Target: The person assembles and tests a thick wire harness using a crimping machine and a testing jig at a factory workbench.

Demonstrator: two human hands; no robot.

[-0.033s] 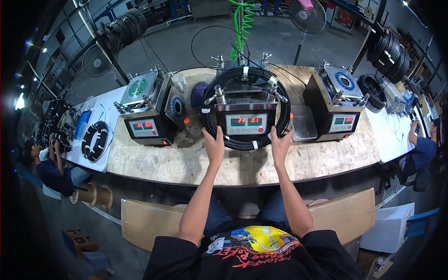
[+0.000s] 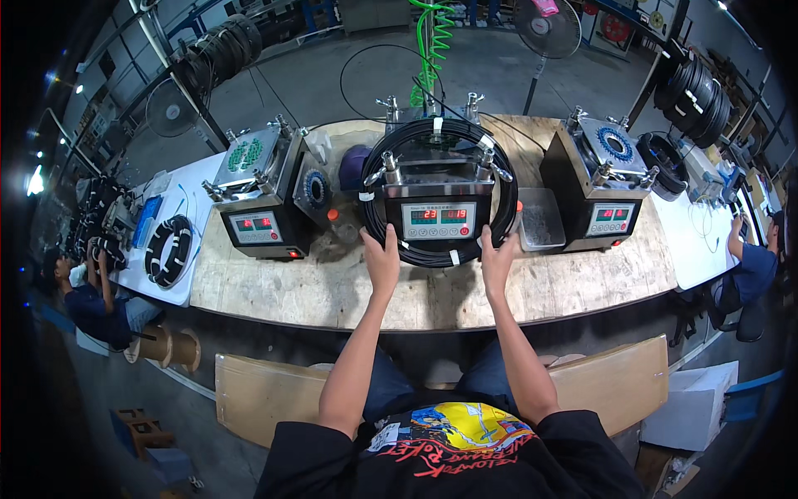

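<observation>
A large coil of black cable (image 2: 432, 256), banded with white tags, hangs around the front of the middle machine (image 2: 440, 212). That machine has a lit red and green display, and metal clamp knobs stand above it inside the ring. My left hand (image 2: 382, 260) grips the coil at its lower left, thumb on the inner side. At the lower right, my right hand (image 2: 498, 262) holds it the same way. Fingertips of both hands are partly hidden by the cable.
Similar machines stand left (image 2: 258, 224) and right (image 2: 611, 218) on the wooden table (image 2: 332, 295). A clear plastic bin (image 2: 542, 220) sits beside the right one. Another black coil (image 2: 169, 251) lies on the left white table. Co-workers sit at both far sides. A green spiral hose hangs behind.
The lit digits on the machine displays differ. My right hand has shifted very slightly left; the coil and my left hand look unmoved.
</observation>
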